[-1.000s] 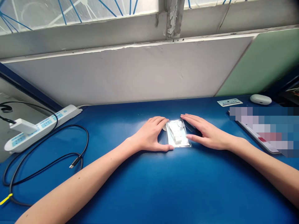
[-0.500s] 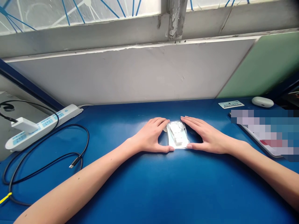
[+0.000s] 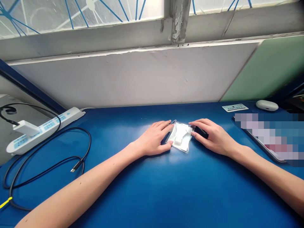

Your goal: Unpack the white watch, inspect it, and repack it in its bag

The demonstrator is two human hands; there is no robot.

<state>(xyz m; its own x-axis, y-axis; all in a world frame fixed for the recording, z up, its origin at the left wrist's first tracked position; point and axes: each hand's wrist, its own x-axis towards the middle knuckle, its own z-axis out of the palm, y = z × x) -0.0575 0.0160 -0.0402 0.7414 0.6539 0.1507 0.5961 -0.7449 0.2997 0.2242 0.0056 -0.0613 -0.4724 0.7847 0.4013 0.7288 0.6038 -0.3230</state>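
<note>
A clear plastic packet [image 3: 184,146] with white contents lies tilted on the blue table, between my two hands. My left hand [image 3: 155,137] grips its left side, the fingers at the far left corner and the thumb on the near left edge. At the upper right edge, the thumb and forefinger of my right hand [image 3: 215,136] hold the packet between their tips. A small white piece [image 3: 178,140] shows through the plastic near the middle. Under the curve of my right hand there is a dark patch; whether it is shadow or an object I cannot tell.
On the left stands a white power strip [image 3: 73,114] with a white charger [image 3: 26,128] plugged in. A black cable [image 3: 89,142] loops over the table nearby. To the right are a card [image 3: 235,108], a white earbud case [image 3: 267,105] and a phone-like slab [image 3: 258,141], partly blurred out.
The packet has turned, its near end swinging right. My right thumb has moved up from the near right corner towards the forefinger, and my left thumb has shifted slightly left and away from me.
</note>
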